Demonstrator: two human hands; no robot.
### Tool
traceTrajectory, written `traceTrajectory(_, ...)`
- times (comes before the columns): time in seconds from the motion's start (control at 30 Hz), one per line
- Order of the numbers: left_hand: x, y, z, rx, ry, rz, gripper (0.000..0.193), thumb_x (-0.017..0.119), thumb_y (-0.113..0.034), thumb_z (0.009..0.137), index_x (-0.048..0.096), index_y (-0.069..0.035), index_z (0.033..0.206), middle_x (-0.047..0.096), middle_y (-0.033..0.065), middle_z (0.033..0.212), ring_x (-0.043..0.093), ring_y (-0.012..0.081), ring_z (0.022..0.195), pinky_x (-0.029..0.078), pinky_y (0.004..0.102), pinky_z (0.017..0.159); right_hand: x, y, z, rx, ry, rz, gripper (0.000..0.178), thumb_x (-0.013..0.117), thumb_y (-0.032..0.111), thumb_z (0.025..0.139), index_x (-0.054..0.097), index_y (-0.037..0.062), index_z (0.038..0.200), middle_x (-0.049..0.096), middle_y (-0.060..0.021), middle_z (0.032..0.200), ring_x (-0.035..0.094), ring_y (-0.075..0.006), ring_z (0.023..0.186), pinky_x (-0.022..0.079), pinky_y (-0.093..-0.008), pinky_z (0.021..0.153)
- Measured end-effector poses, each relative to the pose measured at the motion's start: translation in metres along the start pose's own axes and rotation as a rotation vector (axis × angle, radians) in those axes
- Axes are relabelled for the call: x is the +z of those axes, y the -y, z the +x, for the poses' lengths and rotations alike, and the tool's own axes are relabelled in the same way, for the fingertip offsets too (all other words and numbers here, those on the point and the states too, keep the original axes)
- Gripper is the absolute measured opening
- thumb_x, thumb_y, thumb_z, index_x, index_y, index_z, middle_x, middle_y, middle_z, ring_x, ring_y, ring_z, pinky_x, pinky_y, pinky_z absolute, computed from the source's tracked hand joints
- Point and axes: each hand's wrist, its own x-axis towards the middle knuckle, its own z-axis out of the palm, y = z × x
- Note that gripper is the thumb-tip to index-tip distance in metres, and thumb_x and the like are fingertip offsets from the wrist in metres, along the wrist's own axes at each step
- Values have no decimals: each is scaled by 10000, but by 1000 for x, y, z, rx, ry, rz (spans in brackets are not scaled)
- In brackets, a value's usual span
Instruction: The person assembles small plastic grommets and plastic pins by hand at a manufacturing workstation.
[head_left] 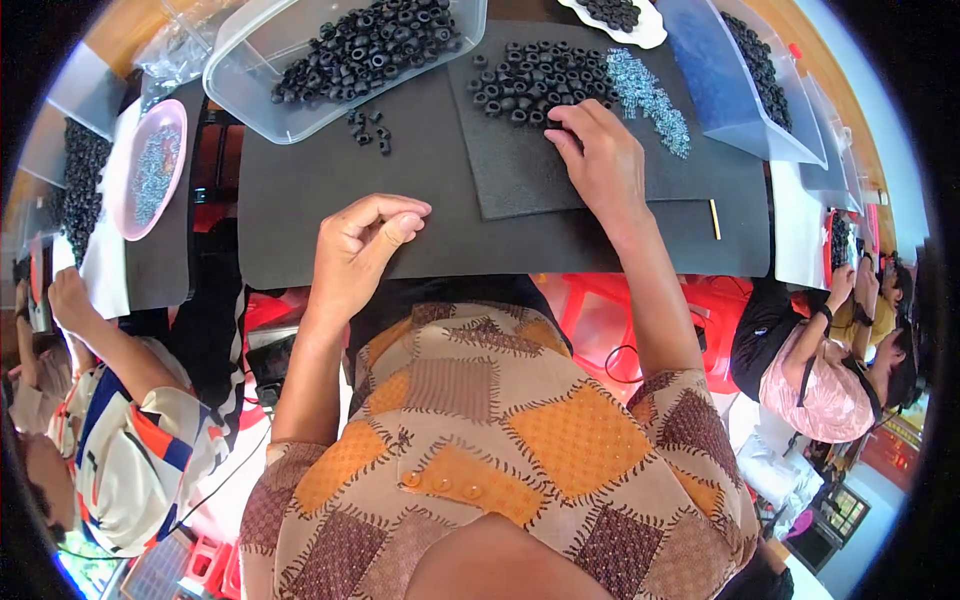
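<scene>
My left hand (368, 245) is held above the front of the dark table, thumb and fingers pinched together. Whatever may be between those fingertips is too small or hidden to make out. My right hand (605, 160) reaches to the near edge of a pile of small black ring-shaped parts (530, 80) on a dark mat (520, 180). Its thumb and forefinger come together beside the pile, and I cannot make out what they hold. Small clear bluish pieces (650, 100) lie heaped to the right of the black parts.
A clear plastic bin (245, 90) of black parts stands at the back left, several loose parts (370, 130) before it. Another bin (715, 100) is at the right, near a white dish (648, 30). A thin yellowish stick (715, 219) lies right. Co-workers sit both sides.
</scene>
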Motion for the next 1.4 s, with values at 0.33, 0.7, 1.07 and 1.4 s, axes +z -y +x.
traceTrajectory(0.33, -1, 3, -5, -11, 41, -55, 214, 642, -126, 937, 670, -5, 1111, 697, 103, 1017, 646, 125, 893, 516, 260, 798, -15, 33, -9, 117, 27, 264, 137, 711, 70, 817, 655, 51, 940, 668, -87, 906, 663, -243, 791, 523, -336, 697)
traceTrajectory(0.7, 21, 10, 8, -156, 152, -362, 310, 670, -136, 922, 632, -7, 1201, 662, 117, 1161, 650, 155, 989, 556, 281, 809, 0, 80, -36, -141, 38, 601, 157, 760, 29, 751, 701, 59, 894, 668, -65, 941, 653, -212, 863, 535, -307, 715)
traceTrajectory(1.07, -2, 21, 12, -73, 89, -774, 227, 737, -100, 860, 609, -74, 1046, 637, 82, 1084, 616, 128, 845, 503, 224, 723, -34, -77, -5, 282, -72, 82, 127, 699, 50, 817, 705, 32, 943, 676, -95, 865, 643, -221, 738, 504, -311, 696)
traceTrajectory(1.4, -8, 17, 11, -128, 103, -793, 220, 671, -51, 900, 592, -59, 1105, 619, 120, 1156, 659, 180, 1000, 563, 238, 835, -43, -89, -3, 108, 119, 108, 121, 660, 18, 854, 668, 20, 975, 661, -56, 850, 623, -146, 760, 482, -268, 739)
